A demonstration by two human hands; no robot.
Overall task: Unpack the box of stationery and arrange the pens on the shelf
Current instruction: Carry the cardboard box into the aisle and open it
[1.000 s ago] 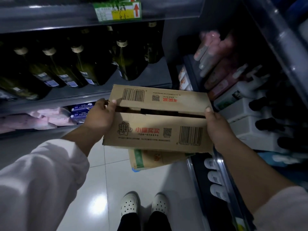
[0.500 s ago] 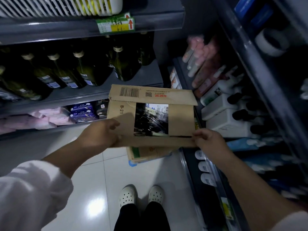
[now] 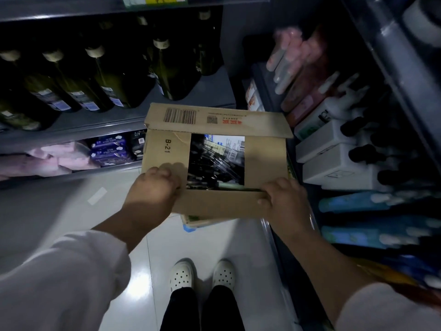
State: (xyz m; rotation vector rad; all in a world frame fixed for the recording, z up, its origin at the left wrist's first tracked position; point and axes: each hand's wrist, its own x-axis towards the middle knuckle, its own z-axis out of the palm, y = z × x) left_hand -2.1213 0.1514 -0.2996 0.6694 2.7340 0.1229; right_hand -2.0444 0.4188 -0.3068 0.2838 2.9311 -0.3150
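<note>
My left hand (image 3: 152, 187) curls its fingers round the near left corner of the box (image 3: 265, 161), and my right hand (image 3: 284, 199) grips the right end of the near flap, thumb on top. I hold the box at waist height over the floor (image 3: 71, 211), its flaps folded out, with dark packaged pens (image 3: 214, 166) lying inside the opening. Beyond it, bottles (image 3: 107, 80) stand on the left shelf (image 3: 71, 125), with white jugs (image 3: 334, 161) on the right.

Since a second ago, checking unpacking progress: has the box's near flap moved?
Yes. The near flap folded toward the person, away from the bottle shelf, uncovering pens.
</note>
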